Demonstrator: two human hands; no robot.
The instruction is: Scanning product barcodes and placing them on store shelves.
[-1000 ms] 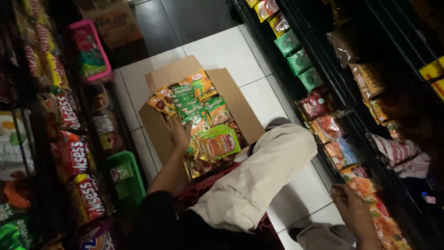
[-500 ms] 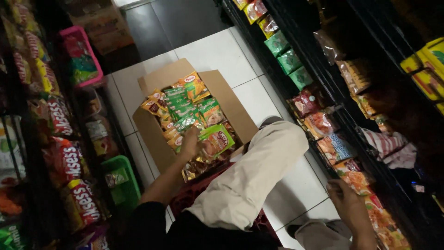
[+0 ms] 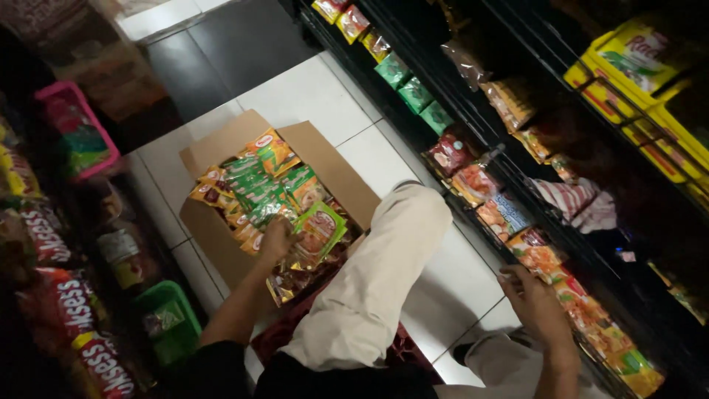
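- Box (image 3: 221, 244) of brown cardboard stands open on the white tile floor (image 3: 310, 96), in the aisle between two shelves.
- The box is full of flat snack packets (image 3: 255, 188), mostly green and orange, lying in loose layers.
- The left hand (image 3: 275, 240) is inside the box, near its front side, with the fingers curled down over the packets.
- This hand touches one green packet (image 3: 321, 229) with an orange picture, which stands tilted at the right of the hand; I cannot tell if the fingers really clamp it or only press on it.
- The right hand (image 3: 535, 303) is well apart from the box, at the lower row of the right shelf (image 3: 517, 185).
- Its fingers are bent and rest at the edge of orange packets (image 3: 543, 258) on that row; the grip is narrow, but I cannot tell if it holds something.
- The knee (image 3: 413, 214) in light beige trousers is raised between both hands, just beside the right flap of the box.
- On the right shelf there are green bags (image 3: 413, 92) higher in the row and yellow boxes (image 3: 628, 66) on an upper level.
- On the left side a pink basket (image 3: 70, 133) and a green basket (image 3: 173, 321) stand low, near red bags (image 3: 81, 325) with white letters.
- A dark red mat (image 3: 281, 336) lies under the person, touching the front of the box.
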